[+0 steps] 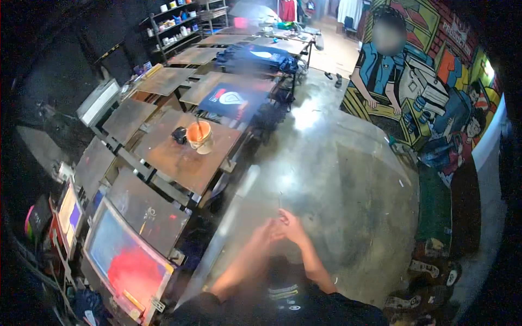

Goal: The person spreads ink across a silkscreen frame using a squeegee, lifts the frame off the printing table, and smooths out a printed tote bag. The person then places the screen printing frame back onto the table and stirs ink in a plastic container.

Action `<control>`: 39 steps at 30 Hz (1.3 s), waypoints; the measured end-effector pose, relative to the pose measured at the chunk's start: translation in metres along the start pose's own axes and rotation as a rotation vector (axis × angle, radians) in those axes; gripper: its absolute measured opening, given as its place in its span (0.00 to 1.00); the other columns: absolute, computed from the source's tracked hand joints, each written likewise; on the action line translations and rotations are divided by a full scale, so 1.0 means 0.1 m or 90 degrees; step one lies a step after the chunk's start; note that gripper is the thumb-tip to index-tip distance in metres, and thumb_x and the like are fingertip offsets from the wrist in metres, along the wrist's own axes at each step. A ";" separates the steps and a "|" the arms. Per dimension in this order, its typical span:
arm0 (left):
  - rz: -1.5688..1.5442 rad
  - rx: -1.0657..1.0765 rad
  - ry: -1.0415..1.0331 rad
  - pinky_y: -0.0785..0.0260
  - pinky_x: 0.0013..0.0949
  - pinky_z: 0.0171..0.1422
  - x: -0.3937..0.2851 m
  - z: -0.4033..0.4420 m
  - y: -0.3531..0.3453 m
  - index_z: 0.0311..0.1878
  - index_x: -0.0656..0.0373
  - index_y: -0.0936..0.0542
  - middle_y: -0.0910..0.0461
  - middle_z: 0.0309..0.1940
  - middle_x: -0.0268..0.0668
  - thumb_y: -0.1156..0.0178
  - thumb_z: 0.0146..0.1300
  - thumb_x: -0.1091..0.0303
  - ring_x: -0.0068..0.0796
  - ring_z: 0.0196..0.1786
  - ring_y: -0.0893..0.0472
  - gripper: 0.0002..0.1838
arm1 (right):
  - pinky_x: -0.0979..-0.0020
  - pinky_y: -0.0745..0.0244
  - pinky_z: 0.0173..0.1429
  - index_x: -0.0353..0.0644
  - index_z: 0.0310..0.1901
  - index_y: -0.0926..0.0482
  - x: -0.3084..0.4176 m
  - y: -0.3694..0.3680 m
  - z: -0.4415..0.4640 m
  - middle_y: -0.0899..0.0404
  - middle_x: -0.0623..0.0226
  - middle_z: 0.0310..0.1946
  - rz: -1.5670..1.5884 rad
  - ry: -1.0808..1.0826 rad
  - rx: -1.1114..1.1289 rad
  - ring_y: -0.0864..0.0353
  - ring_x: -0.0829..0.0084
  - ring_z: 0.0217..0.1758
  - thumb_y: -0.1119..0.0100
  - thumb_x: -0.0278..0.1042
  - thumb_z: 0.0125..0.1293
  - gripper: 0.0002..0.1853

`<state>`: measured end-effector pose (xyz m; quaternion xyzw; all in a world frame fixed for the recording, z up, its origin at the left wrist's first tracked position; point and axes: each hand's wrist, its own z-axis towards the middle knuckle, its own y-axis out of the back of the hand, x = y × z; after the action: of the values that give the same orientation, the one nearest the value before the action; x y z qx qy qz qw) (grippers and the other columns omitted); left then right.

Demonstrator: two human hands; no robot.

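1. At the lower centre of the frame, your bare left hand (265, 232) and bare right hand (292, 227) meet in front of your black shirt (283, 301), over the grey concrete floor (353, 217).
2. Your right fingers are curled, the left ones blurred; you cannot tell from this view whether either hand grips anything.
3. A thin, dark sliver (280, 200) shows just beyond your right fingertips, its long axis pointing up the frame, away from you. It may be between those fingers, but that contact is unclear.
4. Of your two hands, the left is nearer the row of flat, brown-grey boards (138, 204) on the left side.
5. Lower left, well apart from both hands, a rectangular, pale-framed screen smeared with red (130, 261) slants, its long axis running from upper left to lower right.
6. Left of upper centre, an orange-lined, whitish bucket (202, 145) stands on a brown board beside a small black lump (178, 135). Beyond it lies dark blue cloth with a white print (231, 99).
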<state>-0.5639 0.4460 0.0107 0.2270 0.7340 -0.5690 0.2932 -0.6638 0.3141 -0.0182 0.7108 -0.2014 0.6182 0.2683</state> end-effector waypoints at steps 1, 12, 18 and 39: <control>0.002 0.005 0.006 0.39 0.44 0.72 0.00 0.11 0.06 0.68 0.57 0.30 0.25 0.64 0.38 0.60 0.76 0.41 0.34 0.66 0.27 0.31 | 0.66 0.20 0.47 0.34 0.64 0.30 -0.04 0.05 0.06 0.14 0.53 0.43 0.002 -0.001 -0.008 0.15 0.68 0.45 0.37 0.33 0.63 0.28; 0.021 -0.056 0.034 0.35 0.44 0.71 -0.79 1.38 0.45 0.66 0.62 0.28 0.25 0.64 0.41 0.55 0.77 0.52 0.38 0.64 0.24 0.25 | 0.68 0.21 0.54 0.32 0.60 0.25 0.54 0.34 1.34 0.16 0.55 0.49 -0.141 0.019 -0.091 0.16 0.71 0.47 0.42 0.26 0.66 0.20; 0.236 -0.083 -0.116 0.30 0.38 0.67 -1.57 1.96 0.91 0.63 0.64 0.27 0.20 0.58 0.41 0.54 0.77 0.59 0.35 0.59 0.20 0.21 | 0.70 0.23 0.53 0.34 0.56 0.21 0.92 0.17 2.31 0.15 0.55 0.48 -0.008 0.022 0.015 0.17 0.73 0.48 0.44 0.31 0.70 0.16; 0.117 -0.300 -0.118 0.25 0.32 0.46 -2.41 3.64 2.36 0.42 0.55 0.21 0.17 0.43 0.35 0.49 0.76 0.57 0.28 0.44 0.17 0.14 | 0.73 0.22 0.47 0.35 0.47 0.16 0.53 0.40 4.45 0.13 0.63 0.37 -0.117 0.058 -0.064 0.16 0.77 0.39 0.40 0.32 0.67 0.12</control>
<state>-0.1691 0.1526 -0.0548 0.1653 0.7926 -0.3720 0.4540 -0.3368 0.0050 -0.0012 0.6831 -0.1539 0.6119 0.3677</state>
